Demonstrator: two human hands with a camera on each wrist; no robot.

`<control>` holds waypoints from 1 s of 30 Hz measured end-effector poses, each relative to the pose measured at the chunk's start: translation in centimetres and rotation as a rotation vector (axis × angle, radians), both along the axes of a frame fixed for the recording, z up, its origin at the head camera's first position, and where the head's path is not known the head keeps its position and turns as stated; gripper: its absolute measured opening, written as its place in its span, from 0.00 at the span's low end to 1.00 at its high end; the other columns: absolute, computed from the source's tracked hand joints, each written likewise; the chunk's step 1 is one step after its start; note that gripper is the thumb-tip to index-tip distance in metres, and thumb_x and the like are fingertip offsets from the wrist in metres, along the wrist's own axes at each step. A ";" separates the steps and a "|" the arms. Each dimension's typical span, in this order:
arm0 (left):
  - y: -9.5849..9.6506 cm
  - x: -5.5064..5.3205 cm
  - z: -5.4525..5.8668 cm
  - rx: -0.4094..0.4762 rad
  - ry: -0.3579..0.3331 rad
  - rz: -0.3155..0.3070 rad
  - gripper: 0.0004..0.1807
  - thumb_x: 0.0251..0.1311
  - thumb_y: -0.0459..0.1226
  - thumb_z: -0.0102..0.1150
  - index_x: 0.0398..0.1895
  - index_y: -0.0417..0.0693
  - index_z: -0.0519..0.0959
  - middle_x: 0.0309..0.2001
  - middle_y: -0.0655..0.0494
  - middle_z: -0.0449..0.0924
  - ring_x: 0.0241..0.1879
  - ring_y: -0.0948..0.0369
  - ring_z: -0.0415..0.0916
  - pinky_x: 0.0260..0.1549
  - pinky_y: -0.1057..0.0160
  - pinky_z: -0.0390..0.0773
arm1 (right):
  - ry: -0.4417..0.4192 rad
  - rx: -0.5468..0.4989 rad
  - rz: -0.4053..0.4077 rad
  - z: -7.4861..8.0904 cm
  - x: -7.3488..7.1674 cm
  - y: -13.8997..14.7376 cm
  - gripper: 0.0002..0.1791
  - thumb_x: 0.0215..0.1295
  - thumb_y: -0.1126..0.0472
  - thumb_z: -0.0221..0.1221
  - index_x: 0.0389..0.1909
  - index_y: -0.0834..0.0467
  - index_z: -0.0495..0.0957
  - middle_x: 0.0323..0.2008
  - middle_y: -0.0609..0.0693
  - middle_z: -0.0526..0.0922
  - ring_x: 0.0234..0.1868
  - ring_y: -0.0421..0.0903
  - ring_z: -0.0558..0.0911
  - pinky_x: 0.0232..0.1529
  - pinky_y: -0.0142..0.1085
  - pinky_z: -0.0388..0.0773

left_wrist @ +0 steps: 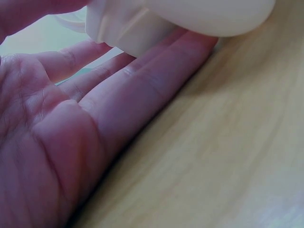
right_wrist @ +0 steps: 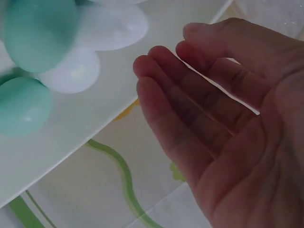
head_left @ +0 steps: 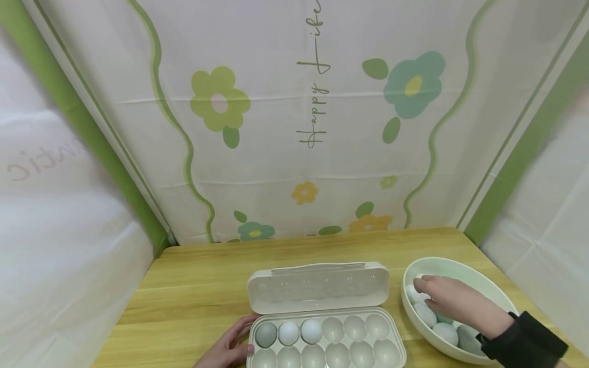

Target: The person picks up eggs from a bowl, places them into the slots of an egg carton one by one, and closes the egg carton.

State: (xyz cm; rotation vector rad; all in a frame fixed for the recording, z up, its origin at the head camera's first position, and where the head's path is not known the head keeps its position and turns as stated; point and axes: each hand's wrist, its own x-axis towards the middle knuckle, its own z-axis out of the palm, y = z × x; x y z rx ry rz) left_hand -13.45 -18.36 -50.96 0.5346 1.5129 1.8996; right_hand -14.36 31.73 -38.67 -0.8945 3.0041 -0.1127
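An egg box (head_left: pixel 326 337) lies with its lid (head_left: pixel 319 289) raised at the back. In its back row, from the left, sit a grey-green egg (head_left: pixel 266 335) and two white eggs (head_left: pixel 289 333). My left hand (head_left: pixel 228 343) rests against the box's left end. Its long straight fingers (left_wrist: pixel 142 90) reach along the underside of that end, close to the tabletop. Over the bowl (head_left: pixel 437 261) at the right is my right hand (head_left: pixel 460 301), fingers slightly bent and holding nothing. Several white and green eggs (right_wrist: pixel 40 35) lie in that bowl, some hidden behind the hand.
The wooden table (head_left: pixel 193 301) runs back to a white hanging cloth (head_left: pixel 276 153) printed with flowers. Similar cloths (head_left: pixel 543 230) with green bands hang at both sides. The bowl stands near the table's right edge, just beside the egg box.
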 end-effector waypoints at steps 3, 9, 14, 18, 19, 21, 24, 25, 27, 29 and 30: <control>0.0 0.0 -0.1 -0.006 -0.015 0.002 0.28 0.68 0.32 0.40 0.70 0.48 0.48 0.67 0.41 0.54 0.56 0.48 0.68 0.47 0.47 0.75 | -0.078 -0.008 -0.046 -0.4 -0.3 0.2 0.12 0.47 0.69 0.64 0.30 0.55 0.72 0.24 0.43 0.72 0.23 0.37 0.67 0.22 0.35 0.69; 0.0 0.0 -0.3 -0.004 -0.020 0.002 0.28 0.68 0.32 0.40 0.69 0.47 0.48 0.66 0.42 0.56 0.55 0.47 0.69 0.46 0.47 0.76 | -0.187 -0.027 -0.110 -1.1 -0.7 0.1 0.07 0.53 0.65 0.60 0.24 0.53 0.72 0.18 0.42 0.67 0.19 0.38 0.64 0.20 0.33 0.64; 0.1 0.0 -0.3 0.009 0.010 0.000 0.28 0.68 0.31 0.40 0.69 0.45 0.48 0.66 0.42 0.57 0.55 0.49 0.69 0.47 0.48 0.75 | -0.173 -0.063 -0.067 -1.5 -0.7 -0.1 0.10 0.54 0.61 0.59 0.19 0.51 0.69 0.14 0.39 0.63 0.16 0.35 0.62 0.17 0.29 0.61; 0.1 -0.1 -0.3 0.016 0.031 -0.006 0.28 0.68 0.30 0.40 0.69 0.44 0.47 0.66 0.41 0.55 0.56 0.50 0.68 0.48 0.48 0.75 | -0.165 -0.046 -0.068 -1.6 -0.8 -0.3 0.10 0.52 0.61 0.59 0.19 0.51 0.68 0.14 0.40 0.63 0.16 0.36 0.62 0.18 0.30 0.60; 0.1 -0.1 -0.3 0.017 0.035 -0.007 0.28 0.68 0.30 0.40 0.69 0.44 0.47 0.67 0.40 0.55 0.56 0.50 0.68 0.48 0.48 0.75 | -0.167 -0.041 -0.068 -1.6 -0.9 -0.3 0.09 0.51 0.62 0.60 0.20 0.51 0.68 0.15 0.40 0.64 0.17 0.36 0.62 0.18 0.30 0.61; 0.1 -0.1 -0.2 0.016 0.041 -0.012 0.29 0.68 0.30 0.40 0.69 0.43 0.47 0.67 0.39 0.54 0.57 0.50 0.67 0.49 0.48 0.74 | -0.172 -0.034 -0.056 -1.6 -0.9 -0.4 0.08 0.48 0.62 0.61 0.22 0.52 0.69 0.16 0.41 0.67 0.18 0.36 0.64 0.19 0.31 0.62; 0.1 0.0 -0.2 0.017 0.038 -0.012 0.28 0.68 0.30 0.40 0.69 0.43 0.47 0.67 0.39 0.54 0.56 0.50 0.67 0.48 0.48 0.74 | -0.208 -0.021 -0.056 -1.6 -0.9 -0.6 0.11 0.43 0.64 0.64 0.27 0.52 0.72 0.20 0.41 0.71 0.20 0.37 0.66 0.21 0.33 0.65; 0.1 0.0 -0.1 0.017 0.032 -0.011 0.28 0.68 0.30 0.40 0.69 0.44 0.47 0.67 0.39 0.54 0.56 0.50 0.67 0.48 0.48 0.75 | -0.219 -0.019 -0.060 -1.5 -0.9 -0.7 0.13 0.41 0.64 0.64 0.28 0.52 0.72 0.21 0.41 0.72 0.21 0.38 0.66 0.22 0.34 0.66; 0.1 0.0 -0.1 0.017 0.023 -0.006 0.28 0.68 0.30 0.39 0.69 0.44 0.47 0.67 0.40 0.54 0.56 0.50 0.68 0.48 0.48 0.75 | -0.236 -0.006 -0.081 -1.5 -0.8 -0.9 0.16 0.38 0.66 0.65 0.30 0.52 0.73 0.22 0.42 0.73 0.22 0.39 0.67 0.23 0.36 0.67; 0.1 0.0 0.0 0.009 0.007 0.002 0.28 0.68 0.31 0.39 0.69 0.45 0.48 0.67 0.41 0.55 0.56 0.49 0.68 0.48 0.48 0.75 | -0.237 0.009 -0.106 -1.5 -0.7 -1.1 0.17 0.36 0.67 0.65 0.31 0.53 0.73 0.22 0.44 0.72 0.23 0.41 0.67 0.24 0.37 0.67; 0.1 0.0 0.0 0.005 -0.003 0.006 0.28 0.68 0.31 0.39 0.69 0.46 0.48 0.66 0.41 0.55 0.56 0.49 0.68 0.48 0.48 0.75 | -0.230 0.013 -0.111 -1.5 -0.7 -1.1 0.17 0.36 0.69 0.64 0.31 0.54 0.73 0.22 0.45 0.73 0.23 0.42 0.68 0.24 0.39 0.68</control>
